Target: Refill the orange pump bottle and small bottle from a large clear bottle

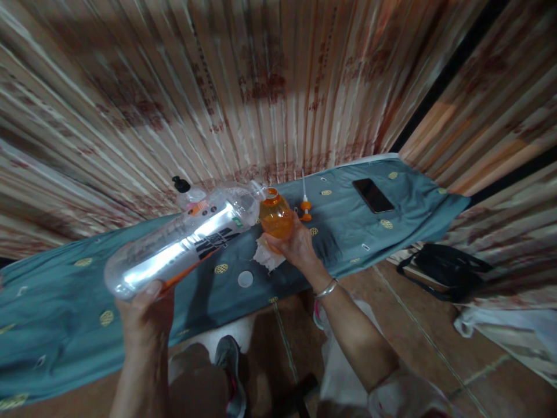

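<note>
My left hand (145, 316) grips the base of a large clear plastic bottle (183, 241) and holds it tipped almost flat, its neck meeting the mouth of a small orange bottle (275, 216). My right hand (296, 244) holds that orange bottle tilted toward the big one, above a white tissue (266, 255) on the teal cloth (65, 302). A white bottle cap (245, 279) lies on the cloth just below the tissue. An orange pump top with a white tube (305, 206) lies right of the orange bottle.
A black phone (373, 195) lies on the cloth at the right. A pump bottle with a black head (185, 191) stands behind the big bottle. A curtain (261, 87) hangs behind. A black bag (444, 270) sits on the brown tiled floor at right.
</note>
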`<move>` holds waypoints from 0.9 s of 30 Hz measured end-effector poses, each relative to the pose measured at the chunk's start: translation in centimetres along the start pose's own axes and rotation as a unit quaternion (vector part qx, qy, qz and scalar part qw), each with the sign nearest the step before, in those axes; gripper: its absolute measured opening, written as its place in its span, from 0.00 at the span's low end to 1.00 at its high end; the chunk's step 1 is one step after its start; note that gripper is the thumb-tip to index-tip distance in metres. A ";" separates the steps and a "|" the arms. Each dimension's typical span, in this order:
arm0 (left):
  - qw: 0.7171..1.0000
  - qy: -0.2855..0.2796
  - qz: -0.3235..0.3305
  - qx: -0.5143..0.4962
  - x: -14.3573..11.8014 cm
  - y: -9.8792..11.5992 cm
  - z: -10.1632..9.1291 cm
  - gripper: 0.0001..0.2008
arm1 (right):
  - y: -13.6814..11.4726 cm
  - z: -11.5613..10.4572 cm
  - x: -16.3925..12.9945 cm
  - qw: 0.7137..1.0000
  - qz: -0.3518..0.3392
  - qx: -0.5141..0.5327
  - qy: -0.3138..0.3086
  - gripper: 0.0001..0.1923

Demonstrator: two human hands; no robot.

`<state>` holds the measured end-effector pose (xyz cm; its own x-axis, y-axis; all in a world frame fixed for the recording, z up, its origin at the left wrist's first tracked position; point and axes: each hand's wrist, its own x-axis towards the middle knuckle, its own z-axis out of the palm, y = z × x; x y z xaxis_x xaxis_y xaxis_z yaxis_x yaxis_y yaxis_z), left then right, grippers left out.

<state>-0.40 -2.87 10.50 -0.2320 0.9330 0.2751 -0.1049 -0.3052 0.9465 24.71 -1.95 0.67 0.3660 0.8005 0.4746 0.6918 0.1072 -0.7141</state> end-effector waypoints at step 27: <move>0.999 0.002 -0.018 -0.044 0.2 -0.6 -0.5 0.29 | 0.6 0.5 -0.1 1.000 -0.026 0.000 0.018 0.35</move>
<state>-0.86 -2.62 9.90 -0.2307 0.9428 0.2405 -0.1971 -0.2873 0.9373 24.80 -1.65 -0.04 0.3519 0.7725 0.5286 0.7105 0.1473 -0.6881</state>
